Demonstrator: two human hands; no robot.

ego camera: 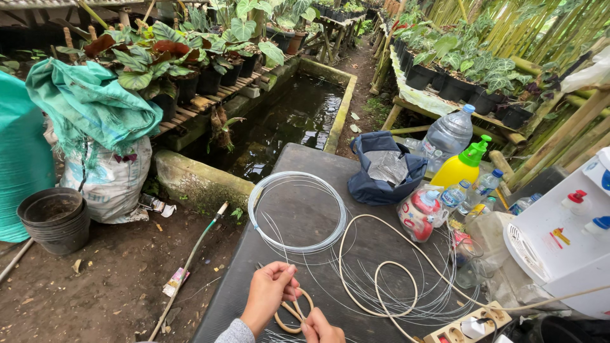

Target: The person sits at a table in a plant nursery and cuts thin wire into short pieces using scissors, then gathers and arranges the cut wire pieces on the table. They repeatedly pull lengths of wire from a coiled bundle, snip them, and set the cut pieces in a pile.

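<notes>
My left hand [269, 293] and my right hand [319, 329] meet at the near edge of a dark table [305, 219]. Both pinch a small ring of tan rattan cane [287, 317], the left from above, the right from below right. A long pale cane strand [381, 282] loops across the table to the right of my hands. Beyond my left hand lies a coil of thin white wire [296, 211], with loose wire strands [406, 298] spread to its right.
On the table's far right stand a dark blue bag [381, 166], a yellow spray bottle [466, 166], plastic bottles [448, 130] and a white dispenser [565, 235]. A power strip [464, 327] lies at the near right. A pond [289, 124], potted plants, sacks and black pots [54, 219] surround the table.
</notes>
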